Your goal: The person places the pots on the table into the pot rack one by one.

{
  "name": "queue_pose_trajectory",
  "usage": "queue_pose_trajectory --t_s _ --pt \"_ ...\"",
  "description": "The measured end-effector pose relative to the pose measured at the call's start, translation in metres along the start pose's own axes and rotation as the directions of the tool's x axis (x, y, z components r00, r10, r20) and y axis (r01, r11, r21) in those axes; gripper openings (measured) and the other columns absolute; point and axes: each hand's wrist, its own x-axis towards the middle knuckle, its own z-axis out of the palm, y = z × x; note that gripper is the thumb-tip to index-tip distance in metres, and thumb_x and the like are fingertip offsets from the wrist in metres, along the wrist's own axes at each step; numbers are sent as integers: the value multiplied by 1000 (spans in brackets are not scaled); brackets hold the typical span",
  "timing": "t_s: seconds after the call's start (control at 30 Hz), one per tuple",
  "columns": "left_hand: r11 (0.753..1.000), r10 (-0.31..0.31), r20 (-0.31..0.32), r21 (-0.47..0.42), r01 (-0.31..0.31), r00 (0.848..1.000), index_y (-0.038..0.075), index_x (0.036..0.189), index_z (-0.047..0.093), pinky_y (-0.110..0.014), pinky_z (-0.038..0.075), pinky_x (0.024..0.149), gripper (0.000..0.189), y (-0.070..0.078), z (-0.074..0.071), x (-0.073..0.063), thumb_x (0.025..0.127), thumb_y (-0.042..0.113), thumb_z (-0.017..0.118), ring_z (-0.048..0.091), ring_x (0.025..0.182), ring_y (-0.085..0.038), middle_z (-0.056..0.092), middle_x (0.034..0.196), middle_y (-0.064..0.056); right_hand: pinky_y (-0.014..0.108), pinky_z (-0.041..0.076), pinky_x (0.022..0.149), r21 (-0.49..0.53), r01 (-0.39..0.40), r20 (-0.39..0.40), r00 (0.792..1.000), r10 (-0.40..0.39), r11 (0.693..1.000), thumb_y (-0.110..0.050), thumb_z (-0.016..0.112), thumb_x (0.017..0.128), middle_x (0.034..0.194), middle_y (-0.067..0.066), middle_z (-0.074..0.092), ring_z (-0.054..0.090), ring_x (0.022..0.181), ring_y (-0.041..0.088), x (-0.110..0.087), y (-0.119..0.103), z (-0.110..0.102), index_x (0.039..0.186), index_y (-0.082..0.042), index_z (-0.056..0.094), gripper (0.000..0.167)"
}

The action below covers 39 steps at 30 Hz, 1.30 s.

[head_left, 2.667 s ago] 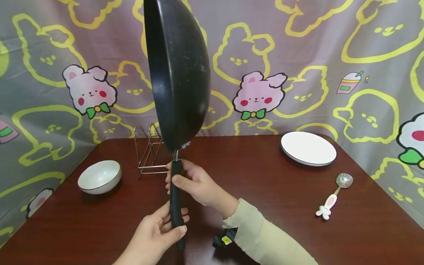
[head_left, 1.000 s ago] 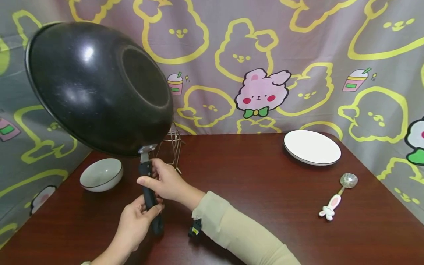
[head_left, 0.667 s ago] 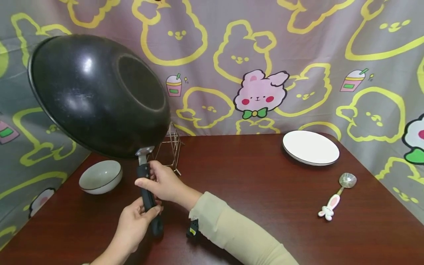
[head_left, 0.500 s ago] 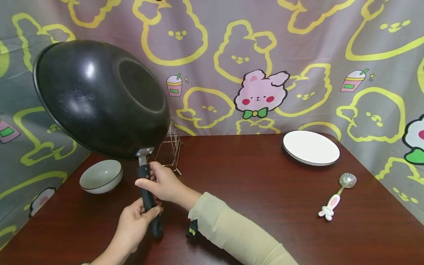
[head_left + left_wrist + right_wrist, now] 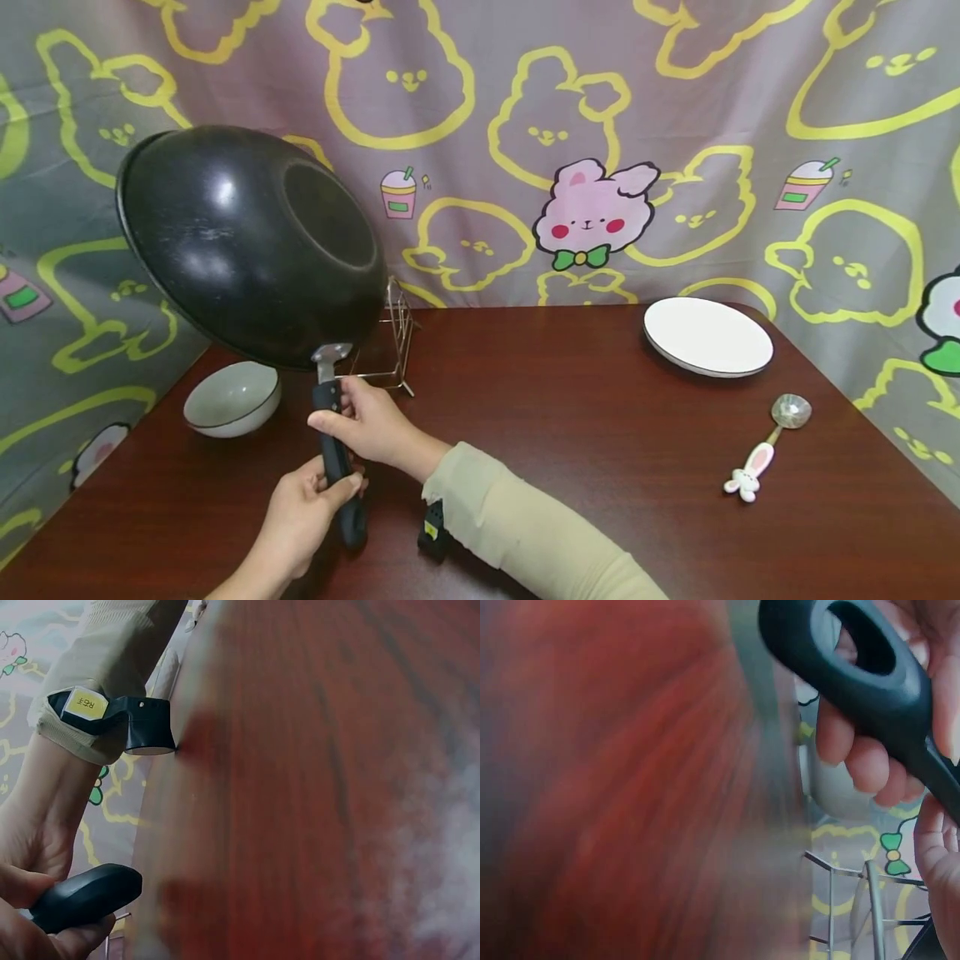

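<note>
A black wok (image 5: 247, 250) is held up on the left in the head view, tilted, with its round underside toward me. Its inside is hidden. My right hand (image 5: 378, 429) grips the top of the black handle (image 5: 335, 458), near the metal bracket. Lower down, my left hand (image 5: 296, 512) holds the same handle between thumb and fingers. The handle's rounded end (image 5: 94, 896) pokes out of the left hand in the left wrist view. In the right wrist view, the handle's looped end (image 5: 900, 690) shows with the left hand's fingers (image 5: 866, 765) curled around it.
Behind the wok stands a wire rack (image 5: 397, 354), partly covered by it. A white bowl (image 5: 234, 402) sits below the wok at the left. A white plate (image 5: 708, 337) and a rabbit-handled metal spoon (image 5: 750, 467) lie at the right of the brown table (image 5: 570, 433).
The wok has turned from edge-on to show its underside and swung left. Since then it has sunk lower. Both hands have moved left and keep their hold on the handle.
</note>
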Motion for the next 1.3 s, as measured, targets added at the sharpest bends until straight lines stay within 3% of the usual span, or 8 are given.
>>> queue_pose_trajectory --t_s 0.37,0.6,1.3 --pt "999 -35 9 -7 35 999 -12 111 55 -22 52 70 28 -5 -2 1 85 0 58 67 85 -19 68 95 -20 13 44 59 72 -40 -23 999 42 997 -24 66 86 73 -1 60 52 63 -2 -1 8 9 100 -3 56 27" --pt "998 -37 11 43 36 999 -11 109 57 -21 50 69 27 -6 -5 1 85 0 59 66 83 -18 69 90 -18 13 44 58 95 -32 -36 999 36 995 -22 65 87 72 1 58 50 61 -2 -2 10 11 100 -1 55 26" --pt "998 -57 30 21 56 998 -13 106 57 -24 49 66 26 -6 -8 6 85 1 60 65 77 -16 69 83 -17 15 47 59 178 -117 -40 991 126 977 -22 66 86 74 1 59 52 62 1 1 17 17 102 -1 54 29"
